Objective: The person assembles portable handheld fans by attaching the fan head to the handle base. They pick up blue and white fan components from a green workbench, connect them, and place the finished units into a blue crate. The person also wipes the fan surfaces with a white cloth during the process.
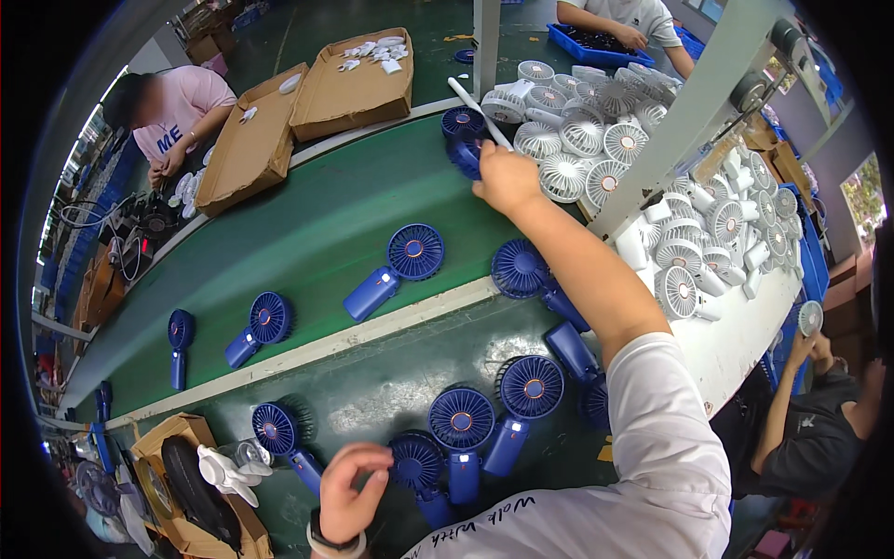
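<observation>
right hand (507,177): seems closed on the rim of a blue handheld fan (465,155) at the far side of the green conveyor belt (326,214), probably because the rim gives an easy pinch.
left hand (349,489): thumb and forefinger apart beside a nearer blue fan (416,461); contact cannot be told.
belt fans (415,252): lying flat and spaced, perhaps to avoid knocking.
white fans (582,130): heaped beyond the belt, presumably to keep colours separate.
pose: right forearm (596,265) stretched forward and leftward; left fingers curled, close to the body.

Bright diffuse light, fisheye-bent edges, black corners
</observation>
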### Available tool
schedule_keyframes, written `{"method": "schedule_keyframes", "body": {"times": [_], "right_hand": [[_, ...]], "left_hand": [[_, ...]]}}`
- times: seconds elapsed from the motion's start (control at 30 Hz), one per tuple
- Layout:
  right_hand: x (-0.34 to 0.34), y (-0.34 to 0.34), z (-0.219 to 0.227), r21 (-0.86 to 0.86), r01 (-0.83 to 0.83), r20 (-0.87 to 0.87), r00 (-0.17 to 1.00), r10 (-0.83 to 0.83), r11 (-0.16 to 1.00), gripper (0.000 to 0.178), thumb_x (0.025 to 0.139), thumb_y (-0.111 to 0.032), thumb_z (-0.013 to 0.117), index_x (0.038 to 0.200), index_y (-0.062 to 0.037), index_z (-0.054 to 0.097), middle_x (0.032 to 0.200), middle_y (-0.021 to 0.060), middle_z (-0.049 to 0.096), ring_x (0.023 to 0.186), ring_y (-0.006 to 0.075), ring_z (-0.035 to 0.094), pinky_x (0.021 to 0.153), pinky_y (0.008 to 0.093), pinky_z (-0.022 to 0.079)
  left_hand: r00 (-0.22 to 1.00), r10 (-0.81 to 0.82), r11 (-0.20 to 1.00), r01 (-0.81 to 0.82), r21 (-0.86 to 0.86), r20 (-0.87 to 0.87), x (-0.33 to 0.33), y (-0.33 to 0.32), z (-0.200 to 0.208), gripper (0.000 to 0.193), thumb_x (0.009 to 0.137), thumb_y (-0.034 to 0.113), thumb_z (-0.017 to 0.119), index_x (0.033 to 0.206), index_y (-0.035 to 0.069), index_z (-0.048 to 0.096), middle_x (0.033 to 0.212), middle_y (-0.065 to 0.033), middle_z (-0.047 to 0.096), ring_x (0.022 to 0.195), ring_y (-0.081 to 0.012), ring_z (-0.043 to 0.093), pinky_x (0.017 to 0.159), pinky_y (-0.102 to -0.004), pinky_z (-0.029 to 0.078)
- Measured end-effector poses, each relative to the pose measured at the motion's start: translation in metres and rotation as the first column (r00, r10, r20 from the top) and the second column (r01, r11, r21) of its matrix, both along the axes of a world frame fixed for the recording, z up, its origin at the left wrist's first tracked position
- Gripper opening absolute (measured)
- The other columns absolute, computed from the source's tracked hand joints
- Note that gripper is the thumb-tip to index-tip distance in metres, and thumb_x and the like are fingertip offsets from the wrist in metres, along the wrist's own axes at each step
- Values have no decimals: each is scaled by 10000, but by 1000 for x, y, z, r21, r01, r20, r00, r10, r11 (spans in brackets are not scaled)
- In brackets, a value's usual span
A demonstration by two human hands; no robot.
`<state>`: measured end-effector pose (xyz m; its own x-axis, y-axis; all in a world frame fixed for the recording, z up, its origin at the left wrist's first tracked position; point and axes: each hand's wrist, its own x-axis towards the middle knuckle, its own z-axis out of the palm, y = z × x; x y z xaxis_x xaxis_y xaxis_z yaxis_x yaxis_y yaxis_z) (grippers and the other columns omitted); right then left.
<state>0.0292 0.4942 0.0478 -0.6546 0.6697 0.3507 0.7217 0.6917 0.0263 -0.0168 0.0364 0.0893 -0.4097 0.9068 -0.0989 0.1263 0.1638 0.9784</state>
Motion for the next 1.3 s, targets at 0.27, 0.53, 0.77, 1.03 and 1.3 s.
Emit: {"method": "schedule_keyframes", "body": {"times": [0.27,0.53,0.77,1.03,1.3], "right_hand": [[-21,-136,66,-474,-807,-875,475,-89,351,404,701,-177,710,1008,11,525,857,102,633,764,206,615,729,350,496],[-46,-61,41,-368,-839,-726,529,440,401,453,804,-221,673,1190,-13,558,1120,120,605,1051,212,566,868,353,475],[-53,82,-61,-241,244,-75,960,-268,939,510,800,-363,616,1165,-20,518,1147,193,569,1058,350,558,902,427,451],[-44,72,-64,-269,285,175,954,-245,920,540,830,-419,612,1163,-18,468,1025,145,609,935,271,605,790,400,499],[19,-102,30,-344,-835,-628,544,-556,-428,463,930,-335,466,1291,-56,390,1099,126,530,819,193,535,661,353,479]], "left_hand": [[865,28,997,14,80,-500,-13,135,-1,937,722,162,741,1394,-52,124,1341,-272,306,1251,-385,338,1034,-439,289],[753,-106,899,-208,387,650,-44,139,-16,522,884,279,590,1295,61,354,1108,-79,474,839,-139,460,622,-253,429],[416,-352,881,-154,447,838,-50,117,-36,753,862,640,343,1267,5,387,1128,-95,486,736,-128,442,481,-197,362],[379,-390,875,-131,466,839,-43,114,-34,648,933,535,326,1273,-12,398,1189,-152,509,791,-172,524,558,-248,439],[681,-107,910,-226,347,725,-29,77,-28,684,637,53,788,1228,41,443,955,-24,454,823,-152,512,831,-411,508]]}}
